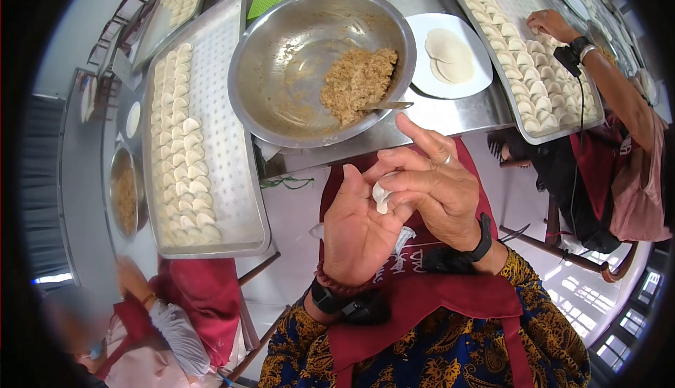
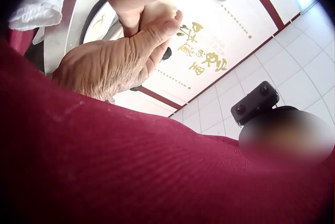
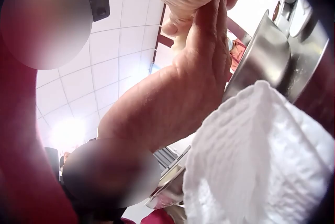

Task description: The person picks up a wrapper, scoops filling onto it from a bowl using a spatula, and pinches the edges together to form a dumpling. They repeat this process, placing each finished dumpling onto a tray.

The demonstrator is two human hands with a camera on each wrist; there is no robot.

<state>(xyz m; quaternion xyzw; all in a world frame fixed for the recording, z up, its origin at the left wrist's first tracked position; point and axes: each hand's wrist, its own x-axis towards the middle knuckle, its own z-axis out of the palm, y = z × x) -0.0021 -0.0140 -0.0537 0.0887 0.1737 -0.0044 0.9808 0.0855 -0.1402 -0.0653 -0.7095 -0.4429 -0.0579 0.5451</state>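
Observation:
A small white dough piece (image 1: pixel 382 194) is between the two hands, folded and partly covered by fingers. My left hand (image 1: pixel 362 237) is palm up with its thumb raised beside the dough, fingers curled around its far side. My right hand (image 1: pixel 443 194), wearing a ring, pinches the dough from the right, with its index finger lifted. In the left wrist view, the pale dough (image 2: pixel 158 9) shows between both hands. Fingers hide much of the dough (image 3: pixel 180 38) in the right wrist view.
A steel bowl (image 1: pixel 271 106) with brown filling (image 1: pixel 358 82) and a spoon stands ahead. Round wrappers (image 1: pixel 450 54) lie on a white plate (image 1: pixel 478 78). Trays of dumplings flank them, the left tray (image 1: pixel 235 121) nearer. Another person's hand (image 1: pixel 553 24) touches the right tray's dumplings; someone sits lower left.

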